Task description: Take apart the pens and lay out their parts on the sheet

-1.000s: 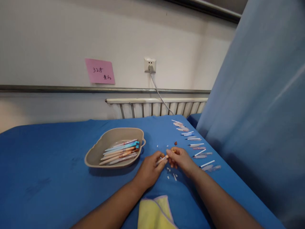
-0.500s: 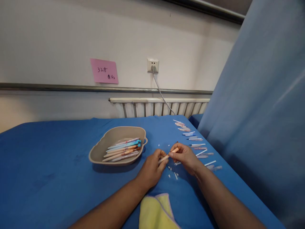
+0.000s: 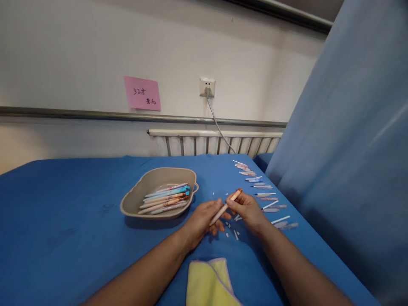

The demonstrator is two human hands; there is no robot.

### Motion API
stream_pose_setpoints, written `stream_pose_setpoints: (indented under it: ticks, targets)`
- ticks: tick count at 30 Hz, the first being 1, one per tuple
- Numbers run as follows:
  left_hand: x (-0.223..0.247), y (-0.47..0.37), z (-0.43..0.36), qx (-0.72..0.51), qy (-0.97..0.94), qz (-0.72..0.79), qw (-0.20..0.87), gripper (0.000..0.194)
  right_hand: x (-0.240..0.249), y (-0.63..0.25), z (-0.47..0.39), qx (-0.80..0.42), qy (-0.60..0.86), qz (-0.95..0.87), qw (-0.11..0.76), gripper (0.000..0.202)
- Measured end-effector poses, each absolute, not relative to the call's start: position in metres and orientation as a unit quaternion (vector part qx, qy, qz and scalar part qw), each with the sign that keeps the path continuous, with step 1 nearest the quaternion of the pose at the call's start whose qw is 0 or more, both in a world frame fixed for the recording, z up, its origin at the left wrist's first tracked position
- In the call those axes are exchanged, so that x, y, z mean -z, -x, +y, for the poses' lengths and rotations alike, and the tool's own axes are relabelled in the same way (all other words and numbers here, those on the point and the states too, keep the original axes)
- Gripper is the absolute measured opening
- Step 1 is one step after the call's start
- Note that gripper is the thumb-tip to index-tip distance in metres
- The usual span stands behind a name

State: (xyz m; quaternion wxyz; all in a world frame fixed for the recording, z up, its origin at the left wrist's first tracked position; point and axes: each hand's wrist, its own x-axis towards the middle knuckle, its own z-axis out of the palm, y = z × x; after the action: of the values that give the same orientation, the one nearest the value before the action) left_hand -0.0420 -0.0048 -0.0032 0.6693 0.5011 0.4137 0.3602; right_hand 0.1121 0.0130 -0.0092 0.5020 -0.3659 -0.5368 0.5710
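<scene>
A peach-coloured pen (image 3: 225, 208) with a brown-orange end slants between my hands above the blue cloth. My right hand (image 3: 247, 209) pinches it near its upper end. Under and beside its lower part, my left hand (image 3: 200, 219) has its fingers spread and loose; whether they touch the pen I cannot tell. Small white pieces (image 3: 236, 235) lie on the cloth just below the hands. To the left stands a beige basin (image 3: 134, 208) holding several pens (image 3: 165, 197) in blue, peach and pale colours.
Along the right side of the blue-covered table (image 3: 79, 255) lie rows of pen parts (image 3: 269, 198). A folded yellow cloth (image 3: 205, 282) is at the front edge. A blue curtain (image 3: 344, 148) hangs at the right; a white rail (image 3: 210, 133) runs behind.
My left hand's fingers have opened off the pen's lower part. The two halves, held end to end before, now show as one whole pen in my right hand.
</scene>
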Motion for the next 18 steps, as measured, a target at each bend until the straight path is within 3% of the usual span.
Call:
stream_pose_setpoints:
  ticks: [3, 8, 13, 18]
  targets:
    - [0.006, 0.043, -0.003, -0.385, -0.540, 0.426, 0.615, 0.040, 0.008, -0.112, 0.013, -0.554, 0.386, -0.547, 0.495, 0.032]
    - [0.008, 0.044, -0.003, -0.314, -0.468, 0.394, 0.726, 0.044, 0.009, -0.114, 0.014, -0.548, 0.379, -0.555, 0.498, 0.030]
    - [0.007, 0.042, -0.004, -0.356, -0.504, 0.407, 0.673, 0.035, 0.008, -0.114, 0.014, -0.546, 0.387, -0.567, 0.479, 0.032]
    - [0.008, 0.046, -0.004, -0.272, -0.449, 0.381, 0.762, 0.036, 0.006, -0.123, 0.018, -0.539, 0.385, -0.531, 0.528, 0.030]
